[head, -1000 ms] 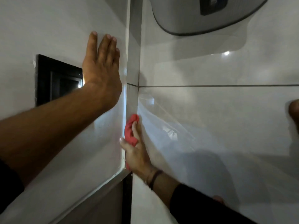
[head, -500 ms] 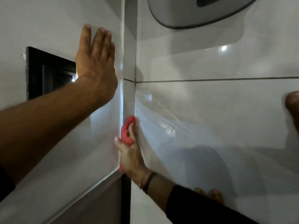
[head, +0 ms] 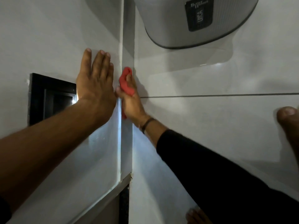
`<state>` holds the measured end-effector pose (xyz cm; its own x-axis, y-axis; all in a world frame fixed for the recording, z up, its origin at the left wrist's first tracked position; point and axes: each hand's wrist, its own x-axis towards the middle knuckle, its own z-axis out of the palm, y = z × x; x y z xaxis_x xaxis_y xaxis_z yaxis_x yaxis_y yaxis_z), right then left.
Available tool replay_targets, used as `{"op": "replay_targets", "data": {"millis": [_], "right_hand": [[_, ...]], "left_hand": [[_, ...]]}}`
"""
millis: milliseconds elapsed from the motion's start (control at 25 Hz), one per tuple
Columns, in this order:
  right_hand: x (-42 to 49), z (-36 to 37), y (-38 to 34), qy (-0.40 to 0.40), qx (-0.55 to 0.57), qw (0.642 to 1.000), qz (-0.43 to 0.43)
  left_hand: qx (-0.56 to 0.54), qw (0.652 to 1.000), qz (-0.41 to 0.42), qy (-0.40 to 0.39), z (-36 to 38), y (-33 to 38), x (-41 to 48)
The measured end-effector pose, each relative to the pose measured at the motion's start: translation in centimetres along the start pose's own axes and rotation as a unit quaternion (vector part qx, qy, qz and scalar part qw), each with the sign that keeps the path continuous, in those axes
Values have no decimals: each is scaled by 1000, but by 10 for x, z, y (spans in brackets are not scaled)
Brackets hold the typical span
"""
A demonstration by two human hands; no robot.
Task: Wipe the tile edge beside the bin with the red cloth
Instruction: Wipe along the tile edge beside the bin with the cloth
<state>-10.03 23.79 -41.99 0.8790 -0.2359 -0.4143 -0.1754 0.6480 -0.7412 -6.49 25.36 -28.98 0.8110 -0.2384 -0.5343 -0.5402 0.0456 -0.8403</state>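
Observation:
My right hand (head: pixel 131 104) grips a bunched red cloth (head: pixel 125 83) and presses it against the narrow grey tile edge (head: pixel 127 143), a strip running between two glossy white tiled surfaces. The cloth sits just above the horizontal grout line, a short way below the grey bin (head: pixel 194 21) at the top of the view. My left hand (head: pixel 95 84) lies flat, fingers together, on the white tile directly left of the cloth and holds nothing. A dark band is on my right wrist.
A black-framed square recess (head: pixel 50 97) is set into the left tile, beside my left wrist. Bare toes show at the right edge (head: pixel 289 120) and at the bottom (head: pixel 197 215). A dark gap opens at the strip's lower end (head: pixel 123 204).
My right hand has slid the red cloth along the tile edge toward the bin, past the grout line. My left hand stays flat on the tile.

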Motion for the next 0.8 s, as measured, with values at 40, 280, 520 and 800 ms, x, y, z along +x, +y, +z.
{"op": "replay_targets", "data": {"millis": [40, 280, 520, 800], "right_hand": [[16, 3, -11, 1, 6, 1000, 4], [34, 2, -25, 7, -1, 1000, -5], [30, 6, -23, -13, 32, 999, 20], [23, -8, -28, -10, 80, 996, 31]], "left_hand": [[-7, 1000, 0, -1, -1, -2, 0], [3, 1000, 8, -25, -2, 0, 1], [-8, 1000, 15, -24, -1, 0, 0], [-31, 999, 3, -15, -1, 5, 4]]}}
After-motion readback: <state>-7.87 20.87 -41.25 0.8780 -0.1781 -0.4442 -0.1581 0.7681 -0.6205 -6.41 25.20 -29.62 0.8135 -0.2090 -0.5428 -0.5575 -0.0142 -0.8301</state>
